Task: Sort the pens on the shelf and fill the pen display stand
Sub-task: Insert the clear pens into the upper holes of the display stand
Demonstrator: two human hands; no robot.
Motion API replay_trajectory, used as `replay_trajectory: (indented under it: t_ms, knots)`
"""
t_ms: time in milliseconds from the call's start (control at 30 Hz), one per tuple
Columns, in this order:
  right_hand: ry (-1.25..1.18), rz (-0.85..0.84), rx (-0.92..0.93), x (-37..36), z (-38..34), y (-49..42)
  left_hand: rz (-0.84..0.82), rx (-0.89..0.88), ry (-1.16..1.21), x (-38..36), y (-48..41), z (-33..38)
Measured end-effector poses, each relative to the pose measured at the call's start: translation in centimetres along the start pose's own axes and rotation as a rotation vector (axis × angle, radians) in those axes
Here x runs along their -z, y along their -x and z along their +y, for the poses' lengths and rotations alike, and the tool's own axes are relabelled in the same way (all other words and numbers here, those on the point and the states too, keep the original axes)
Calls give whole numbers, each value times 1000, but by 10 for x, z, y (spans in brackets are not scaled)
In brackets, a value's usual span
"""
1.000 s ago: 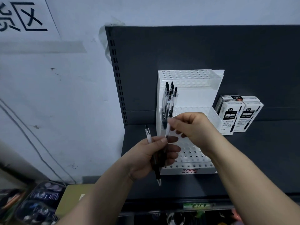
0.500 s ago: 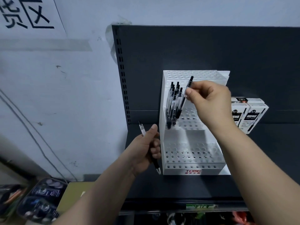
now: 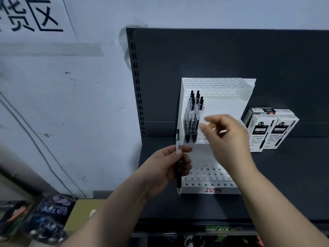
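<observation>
From the head view, we are looking down at a dark grey shelf [image 3: 195, 207] on which a white pen display stand [image 3: 224, 107] is sitting, its stepped tiers pierced with rows of holes and red lettering running along its front edge. A cluster of pens [image 3: 193, 118] with clear barrels and black clickers is standing upright in the middle tier, packed together at the stand's left end.

Our left hand [image 3: 167, 168] is gripping a single pen [image 3: 178, 157]. Thumb and forefinger are pinching its clear upper barrel and the other fingers are curling round the dark lower part. This pen is pointing tip down and clicker up, nearly upright, just in front of the stand's left edge.

Our right hand [image 3: 226, 138] is hovering in front of the middle tier, just right of the standing pens and apart from them. It is blurred. Its fingers are lying loosely bent with the thumb apart from them, and we are making out nothing between them.

White pen boxes [image 3: 270, 132] with black labels are resting on the shelf just beside the stand's right side. At the left, a pale wall [image 3: 71, 104] is bearing large black characters, and below it clear packets [image 3: 48, 218] of small items are lying beside a yellowish box [image 3: 83, 211].
</observation>
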State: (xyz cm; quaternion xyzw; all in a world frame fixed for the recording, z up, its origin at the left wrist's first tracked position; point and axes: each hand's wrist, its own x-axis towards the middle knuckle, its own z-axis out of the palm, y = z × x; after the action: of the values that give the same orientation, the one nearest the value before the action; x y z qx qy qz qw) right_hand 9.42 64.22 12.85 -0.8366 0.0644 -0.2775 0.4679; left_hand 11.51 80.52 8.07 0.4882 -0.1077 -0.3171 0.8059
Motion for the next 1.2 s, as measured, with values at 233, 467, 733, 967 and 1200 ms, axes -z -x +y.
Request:
replay_trajectory:
  t_ms: [233, 467, 733, 967, 1200]
  knots:
    - [-302, -314, -233, 6, -5, 7, -46, 47, -105, -11, -4, -2]
    - [-330, 194, 65, 34, -17, -61, 526, -154, -313, 4, -29, -4]
    - [-64, 99, 111, -7, 17, -84, 459, -391, -1061, 9, -44, -4]
    - [37, 58, 14, -19, 25, -76, 443, -409, -1122, 7, -47, -2]
    - [367, 51, 142, 13, 43, -24, 474, -708, -1257, -3, -30, -14]
